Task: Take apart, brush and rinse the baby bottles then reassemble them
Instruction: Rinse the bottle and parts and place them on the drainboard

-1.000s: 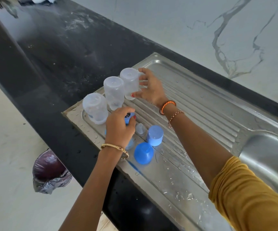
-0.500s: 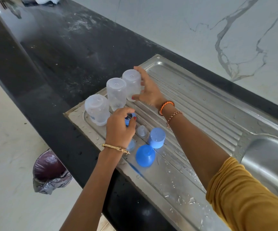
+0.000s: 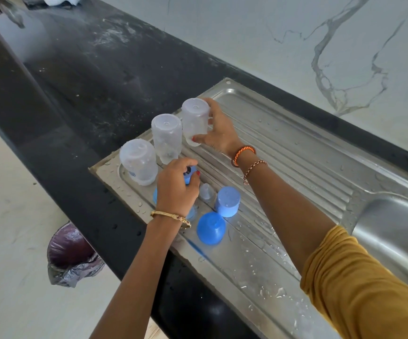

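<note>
While left hand (image 3: 177, 184) pinches a half-hidden blue ring (image 3: 190, 172), right hand (image 3: 219, 133) grips far bottle (image 3: 195, 121).

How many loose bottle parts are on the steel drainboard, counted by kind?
Clear bottle bodies, upside down: 3
Blue caps: 2
Clear teat: 1
Blue collar rings: at least 1, gripped by the left hand; others partly hidden
Total: at least 7

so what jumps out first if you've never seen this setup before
Three clear bottles stand upside down in a row at the far end of the steel drainboard, and the right hand grips the farthest bottle. Nearer, the left hand pinches a blue ring, beside two blue caps.
</note>
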`<state>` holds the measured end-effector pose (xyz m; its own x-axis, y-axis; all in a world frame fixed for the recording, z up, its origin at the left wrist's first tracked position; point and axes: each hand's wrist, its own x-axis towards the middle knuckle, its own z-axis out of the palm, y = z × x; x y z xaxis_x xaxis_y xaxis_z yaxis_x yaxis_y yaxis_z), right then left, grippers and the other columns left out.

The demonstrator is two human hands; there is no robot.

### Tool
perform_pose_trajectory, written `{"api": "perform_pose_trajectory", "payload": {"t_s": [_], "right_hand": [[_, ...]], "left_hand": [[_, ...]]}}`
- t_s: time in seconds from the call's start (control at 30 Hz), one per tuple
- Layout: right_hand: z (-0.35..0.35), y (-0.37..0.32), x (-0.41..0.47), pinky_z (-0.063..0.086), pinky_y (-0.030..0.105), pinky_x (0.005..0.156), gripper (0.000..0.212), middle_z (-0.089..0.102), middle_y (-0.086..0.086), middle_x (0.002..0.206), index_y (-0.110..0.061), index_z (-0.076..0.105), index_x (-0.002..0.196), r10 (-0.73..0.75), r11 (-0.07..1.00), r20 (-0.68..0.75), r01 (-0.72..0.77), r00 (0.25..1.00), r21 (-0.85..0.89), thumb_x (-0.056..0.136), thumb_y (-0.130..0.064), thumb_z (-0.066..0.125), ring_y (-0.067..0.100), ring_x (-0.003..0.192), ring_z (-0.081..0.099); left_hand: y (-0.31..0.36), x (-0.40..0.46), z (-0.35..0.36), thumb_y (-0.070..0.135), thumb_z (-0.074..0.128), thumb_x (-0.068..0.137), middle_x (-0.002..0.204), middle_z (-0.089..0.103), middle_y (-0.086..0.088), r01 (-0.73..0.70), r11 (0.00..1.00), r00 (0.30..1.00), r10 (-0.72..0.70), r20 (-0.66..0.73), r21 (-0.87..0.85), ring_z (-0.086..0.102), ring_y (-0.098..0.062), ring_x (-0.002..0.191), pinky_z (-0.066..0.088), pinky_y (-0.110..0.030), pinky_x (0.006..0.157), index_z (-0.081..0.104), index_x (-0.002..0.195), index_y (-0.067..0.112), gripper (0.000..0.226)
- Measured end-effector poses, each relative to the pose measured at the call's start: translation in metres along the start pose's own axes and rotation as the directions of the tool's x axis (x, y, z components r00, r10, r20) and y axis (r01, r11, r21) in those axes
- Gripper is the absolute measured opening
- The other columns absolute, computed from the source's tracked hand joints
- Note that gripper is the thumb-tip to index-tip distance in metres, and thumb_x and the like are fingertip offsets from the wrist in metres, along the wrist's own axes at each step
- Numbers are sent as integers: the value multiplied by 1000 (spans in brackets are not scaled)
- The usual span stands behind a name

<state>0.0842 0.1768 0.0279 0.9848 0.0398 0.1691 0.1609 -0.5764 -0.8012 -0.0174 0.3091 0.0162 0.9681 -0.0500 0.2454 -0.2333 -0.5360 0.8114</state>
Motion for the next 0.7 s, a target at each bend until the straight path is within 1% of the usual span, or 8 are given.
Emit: {"api": "perform_pose_trajectory", "payload": {"t_s": [0.2,0.37,0.43,0.47,0.53,0.6,0.63,0.7], "right_hand": [[1,0,-2,37,21,90,84,44,11,133,-6,32,134,5,1000,13,-5,1000,12,66,-5,81,19,116,43],[-3,-1,-6,42,27,93,86,43,11,133,-6,33,134,14,999,5,-14,1000,34,63,-3,82,18,114,43],[-8,-3,-10,42,30,95,89,40,12,135,-8,32,136,55,998,-17,-54,998,30,63,-5,83,19,115,43],[-13,-4,-13,42,29,96,89,40,13,134,-8,32,137,74,997,-38,-73,997,28,63,-5,83,19,114,44],[-25,-8,-22,41,18,92,82,43,13,131,-7,38,134,74,997,-108,-70,991,34,65,-6,82,15,107,44],[-44,-15,-38,37,4,79,68,49,11,126,-6,48,127,43,999,-207,-35,977,40,67,-5,80,12,101,45],[-55,-19,-49,36,2,76,60,51,8,121,-6,53,122,17,999,-258,-8,966,35,68,-4,79,11,99,46],[-80,-24,-79,37,3,72,47,53,0,108,-7,58,111,-39,999,-360,43,932,3,69,-3,77,8,91,49]], "left_hand": [[2,0,1,0,63,84,107,65,-15,10,1000,1000,-10,10,-5,59,-26,101,49,-30,85,64,108,0,24],[2,0,0,0,63,83,105,66,-16,-3,1000,1000,3,-7,-6,60,-28,98,50,-33,83,65,106,-1,23],[6,-1,-2,-1,62,83,103,65,-13,-8,1000,1000,8,-11,-20,60,-26,98,50,-32,84,65,105,0,22],[8,-1,-3,-1,61,83,100,65,-9,-23,999,1000,22,-21,-27,61,-25,97,50,-32,84,66,104,1,21],[17,-2,-4,-1,61,84,95,61,1,-76,996,996,74,-45,-43,61,-21,93,50,-30,82,67,101,3,19],[31,-5,-2,2,60,84,94,58,6,-128,988,990,123,-63,-83,58,-14,88,48,-19,78,68,100,4,18],[40,-8,0,5,59,84,93,58,8,-153,982,987,146,-69,-111,56,-9,86,45,-12,74,68,99,5,18],[60,-16,8,11,55,80,91,59,8,-211,964,977,203,-67,-162,55,-3,79,42,-6,71,70,96,5,22]]}}
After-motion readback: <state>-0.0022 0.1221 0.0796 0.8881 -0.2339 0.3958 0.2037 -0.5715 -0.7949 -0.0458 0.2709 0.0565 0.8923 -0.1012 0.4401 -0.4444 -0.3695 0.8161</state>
